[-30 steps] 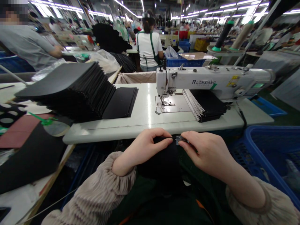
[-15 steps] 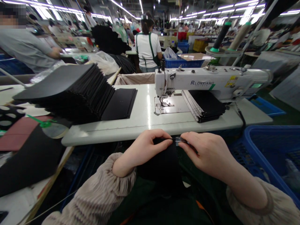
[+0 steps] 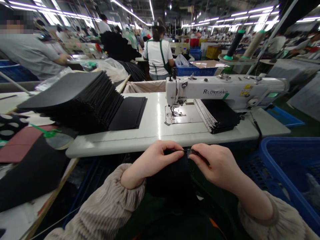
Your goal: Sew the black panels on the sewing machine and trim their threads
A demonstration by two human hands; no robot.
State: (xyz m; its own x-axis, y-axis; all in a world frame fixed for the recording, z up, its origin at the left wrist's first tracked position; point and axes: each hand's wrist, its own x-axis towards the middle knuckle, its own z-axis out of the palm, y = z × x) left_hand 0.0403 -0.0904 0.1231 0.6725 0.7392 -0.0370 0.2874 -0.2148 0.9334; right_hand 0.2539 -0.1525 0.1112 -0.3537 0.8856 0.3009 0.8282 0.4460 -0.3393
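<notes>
A black sheet (image 3: pixel 170 178) hangs just in front of the near edge of the table (image 3: pixel 151 128), its top edge pinched by the left hand (image 3: pixel 156 156); the right hand (image 3: pixel 218 161) grips a small implement (image 3: pixel 190 151), hard to identify, at the corner. The sheet is probably light and pliable, best held by that edge. Compared with a second ago, the right hand sits slightly closer to the left.

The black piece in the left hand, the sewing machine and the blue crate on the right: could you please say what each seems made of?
Black piece: perhaps fabric or synthetic leather; a matt sheet, too dark to tell.
Sewing machine: probably painted metal, from its smooth white sheen.
Blue crate: likely moulded plastic, smooth, with perforated sides.
</notes>
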